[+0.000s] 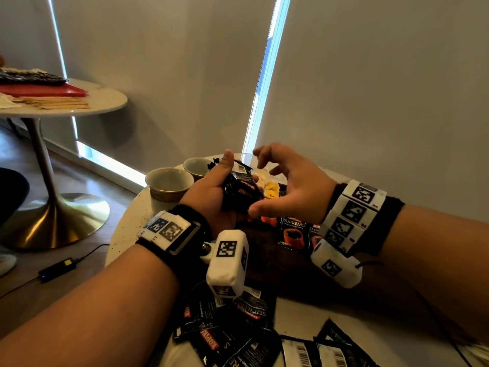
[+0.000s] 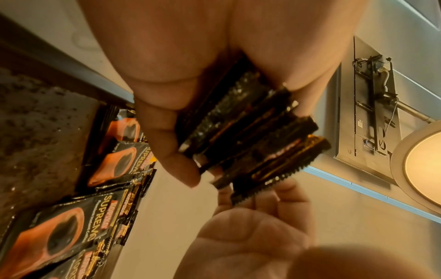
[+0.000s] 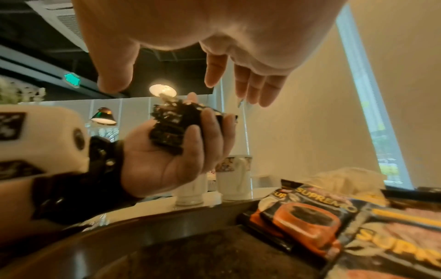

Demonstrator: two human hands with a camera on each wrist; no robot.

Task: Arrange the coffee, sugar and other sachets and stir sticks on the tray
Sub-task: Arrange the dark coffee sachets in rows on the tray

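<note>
My left hand [image 1: 211, 192] grips a stack of black coffee sachets [image 1: 239, 189] above the dark round tray [image 1: 267, 250]; the stack shows edge-on in the left wrist view [image 2: 250, 128] and in the right wrist view [image 3: 171, 128]. My right hand [image 1: 288, 186] hovers just right of the stack with fingers spread and loosely bent, holding nothing [image 3: 214, 71]. Several black and orange coffee sachets [image 1: 293, 234] lie in a row on the tray [image 2: 62, 236] [image 3: 300, 219]. Yellow and pale sachets [image 1: 270, 186] sit at the tray's far side. No stir sticks show near the tray.
Two white cups [image 1: 169, 186] stand on the white table left of the tray. More black sachets [image 1: 238, 335] lie loose at the table's near edge. A second round table [image 1: 66, 102] at far left carries a red tray and wooden sticks. A cable and adapter [image 1: 58, 268] lie on the floor.
</note>
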